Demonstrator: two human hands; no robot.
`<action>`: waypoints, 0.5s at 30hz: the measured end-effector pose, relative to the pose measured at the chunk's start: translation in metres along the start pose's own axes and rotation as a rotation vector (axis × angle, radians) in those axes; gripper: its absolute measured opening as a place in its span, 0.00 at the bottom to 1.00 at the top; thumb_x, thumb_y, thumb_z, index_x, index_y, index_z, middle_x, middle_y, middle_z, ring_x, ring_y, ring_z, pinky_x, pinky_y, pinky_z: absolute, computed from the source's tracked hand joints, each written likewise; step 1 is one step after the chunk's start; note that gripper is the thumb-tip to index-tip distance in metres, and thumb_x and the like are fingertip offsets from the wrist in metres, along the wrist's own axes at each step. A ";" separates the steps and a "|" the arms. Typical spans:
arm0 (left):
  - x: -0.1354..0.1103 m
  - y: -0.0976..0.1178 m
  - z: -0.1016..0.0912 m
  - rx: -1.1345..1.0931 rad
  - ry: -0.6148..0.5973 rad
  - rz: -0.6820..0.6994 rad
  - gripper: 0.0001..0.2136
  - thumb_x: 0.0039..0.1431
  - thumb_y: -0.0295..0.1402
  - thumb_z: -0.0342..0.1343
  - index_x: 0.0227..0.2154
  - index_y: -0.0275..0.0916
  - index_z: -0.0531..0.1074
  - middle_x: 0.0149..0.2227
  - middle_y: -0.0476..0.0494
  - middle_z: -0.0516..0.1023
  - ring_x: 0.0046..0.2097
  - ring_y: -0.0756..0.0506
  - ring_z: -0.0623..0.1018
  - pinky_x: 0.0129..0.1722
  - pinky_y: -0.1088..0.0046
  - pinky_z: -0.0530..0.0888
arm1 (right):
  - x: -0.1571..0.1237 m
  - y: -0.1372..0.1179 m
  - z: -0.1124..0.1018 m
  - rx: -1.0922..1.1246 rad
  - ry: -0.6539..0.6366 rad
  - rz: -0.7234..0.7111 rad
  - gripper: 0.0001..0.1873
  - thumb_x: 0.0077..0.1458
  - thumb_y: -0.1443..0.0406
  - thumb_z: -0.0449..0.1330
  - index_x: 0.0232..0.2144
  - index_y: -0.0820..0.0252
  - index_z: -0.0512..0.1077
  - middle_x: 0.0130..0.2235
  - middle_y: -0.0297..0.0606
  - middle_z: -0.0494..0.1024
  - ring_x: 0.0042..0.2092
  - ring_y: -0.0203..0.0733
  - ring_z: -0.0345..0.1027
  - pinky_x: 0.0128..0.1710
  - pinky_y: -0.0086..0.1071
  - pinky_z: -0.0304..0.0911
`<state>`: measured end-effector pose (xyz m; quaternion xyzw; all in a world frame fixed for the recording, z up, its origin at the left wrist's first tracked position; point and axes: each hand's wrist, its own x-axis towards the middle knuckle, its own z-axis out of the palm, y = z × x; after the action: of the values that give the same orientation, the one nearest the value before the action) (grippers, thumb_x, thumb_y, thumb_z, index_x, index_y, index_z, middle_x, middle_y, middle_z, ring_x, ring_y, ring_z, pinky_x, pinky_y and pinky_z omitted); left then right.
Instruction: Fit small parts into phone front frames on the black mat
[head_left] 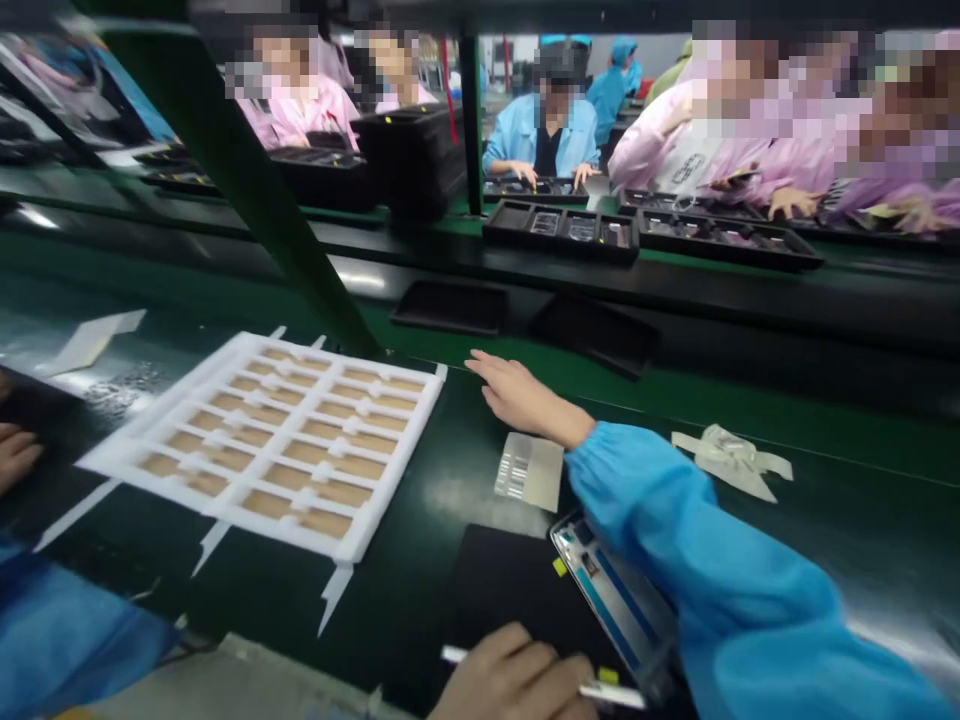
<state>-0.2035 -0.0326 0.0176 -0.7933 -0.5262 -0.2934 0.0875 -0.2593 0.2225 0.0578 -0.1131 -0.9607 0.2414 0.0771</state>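
My right hand (517,398), in a blue sleeve, reaches over the bench with its fingers stretched out and nothing visible in them. Just below its wrist lies a small card of silvery strips (529,470). My left hand (517,682) is closed around a thin white stick-like tool (611,693), whose two ends stick out on either side. Between the hands, partly under my right sleeve, rests a tablet-like housing (611,590) with blue strips and yellow tabs. It lies on a black mat (499,580).
A white compartment tray (289,430) with brown inserts is left of my hands. Crumpled pale film (735,460) lies right. A green post (255,190) slants across. Black trays (450,305) sit beyond the bench edge. A co-worker's hand (15,455) shows at far left; other people work opposite.
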 end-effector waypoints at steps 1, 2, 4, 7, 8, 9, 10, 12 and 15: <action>0.005 -0.001 -0.004 -0.019 0.041 -0.018 0.11 0.66 0.24 0.51 0.28 0.39 0.72 0.34 0.50 0.80 0.27 0.52 0.73 0.27 0.73 0.69 | -0.024 -0.004 -0.014 0.008 0.028 -0.011 0.24 0.63 0.72 0.49 0.61 0.66 0.62 0.65 0.49 0.60 0.65 0.51 0.56 0.64 0.50 0.53; 0.010 -0.002 -0.009 -0.040 0.046 -0.040 0.11 0.67 0.25 0.50 0.29 0.38 0.72 0.36 0.49 0.81 0.29 0.51 0.75 0.28 0.72 0.69 | -0.049 -0.011 -0.027 0.025 0.053 -0.021 0.20 0.64 0.70 0.50 0.58 0.65 0.66 0.61 0.47 0.67 0.61 0.50 0.61 0.62 0.47 0.58; 0.018 -0.004 -0.020 -0.081 0.046 -0.062 0.11 0.68 0.25 0.48 0.32 0.36 0.73 0.39 0.46 0.81 0.33 0.50 0.78 0.31 0.72 0.70 | -0.103 -0.028 -0.047 0.091 0.086 -0.008 0.15 0.66 0.68 0.50 0.52 0.59 0.70 0.53 0.41 0.74 0.54 0.45 0.68 0.56 0.41 0.65; 0.024 -0.004 -0.027 -0.109 0.033 -0.096 0.11 0.69 0.24 0.47 0.34 0.35 0.74 0.40 0.45 0.81 0.35 0.49 0.79 0.32 0.71 0.70 | -0.180 -0.054 -0.055 0.188 0.059 0.057 0.10 0.68 0.65 0.51 0.44 0.55 0.72 0.44 0.39 0.76 0.46 0.42 0.71 0.46 0.36 0.69; 0.024 -0.003 -0.027 -0.116 0.029 -0.113 0.11 0.69 0.24 0.48 0.33 0.35 0.74 0.40 0.45 0.81 0.36 0.49 0.79 0.32 0.71 0.71 | -0.203 -0.061 -0.051 0.204 0.066 0.062 0.10 0.67 0.65 0.51 0.44 0.55 0.72 0.44 0.40 0.76 0.46 0.43 0.71 0.45 0.37 0.70; 0.024 -0.001 -0.025 -0.129 0.022 -0.128 0.10 0.68 0.25 0.48 0.33 0.36 0.74 0.41 0.45 0.81 0.36 0.49 0.79 0.32 0.71 0.71 | -0.222 -0.065 -0.046 0.211 0.078 0.070 0.09 0.67 0.66 0.52 0.44 0.55 0.72 0.45 0.41 0.76 0.46 0.44 0.71 0.45 0.37 0.70; 0.023 0.000 -0.024 -0.147 0.008 -0.144 0.10 0.68 0.26 0.49 0.33 0.36 0.74 0.42 0.45 0.81 0.37 0.48 0.80 0.33 0.71 0.72 | -0.239 -0.069 -0.038 0.222 0.096 0.077 0.09 0.66 0.67 0.53 0.45 0.54 0.71 0.46 0.41 0.75 0.47 0.44 0.71 0.46 0.38 0.70; 0.021 0.001 -0.022 -0.193 -0.007 -0.164 0.10 0.69 0.26 0.49 0.34 0.36 0.74 0.43 0.44 0.82 0.38 0.48 0.81 0.33 0.71 0.73 | -0.265 -0.071 -0.020 0.266 0.140 0.097 0.10 0.65 0.68 0.56 0.48 0.54 0.70 0.47 0.42 0.75 0.48 0.44 0.70 0.48 0.37 0.70; 0.020 0.001 -0.025 -0.263 -0.006 -0.171 0.10 0.68 0.25 0.48 0.36 0.36 0.74 0.44 0.44 0.82 0.41 0.48 0.82 0.35 0.73 0.74 | -0.284 -0.070 0.010 0.376 0.240 0.126 0.13 0.63 0.69 0.59 0.50 0.55 0.69 0.47 0.41 0.75 0.49 0.42 0.70 0.49 0.35 0.69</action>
<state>-0.2068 -0.0287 0.0494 -0.7510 -0.5492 -0.3639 -0.0438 -0.0008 0.0855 0.0564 -0.1846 -0.8739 0.4053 0.1950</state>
